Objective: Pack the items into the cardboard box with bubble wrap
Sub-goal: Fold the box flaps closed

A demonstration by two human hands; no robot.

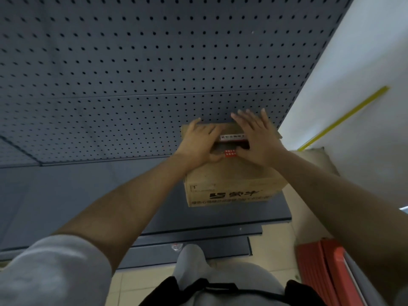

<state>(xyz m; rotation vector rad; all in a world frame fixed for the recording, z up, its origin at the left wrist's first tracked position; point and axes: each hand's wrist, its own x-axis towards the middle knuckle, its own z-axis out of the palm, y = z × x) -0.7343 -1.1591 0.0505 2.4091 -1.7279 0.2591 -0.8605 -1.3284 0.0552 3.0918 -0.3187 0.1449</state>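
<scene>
Grey pegboard (132,62) fills the background, rising behind a dark grey shelf (66,195) and running up to a white wall (364,51) on the right, which carries a slanting yellow strip (344,118).

Both bare arms reach forward from grey sleeves and meet on top of the cardboard box (229,186), which sits at the right end of the shelf with its back against the pegboard. The left hand (198,142) lies palm down on the left part of the box top, fingers stretched toward the back edge and slightly spread, thumb tucked in toward the middle gap. The right hand (258,138) lies palm down on the right part, fingers straight and fanned, their tips reaching past the back edge of the box, thumb pointing in toward the left hand. Neither hand is curled around anything; both press flat on the top flaps.

The box stands upright with its long axis running left to right along the shelf, its printed front face turned toward the person. Between the hands the flaps leave a dark gap, where a white label (231,136) and a small red sticker (230,153) show. What lies inside cannot be made out.

Lower right, a red slatted crate (320,272) stands on the pale tiled floor (282,228).
</scene>
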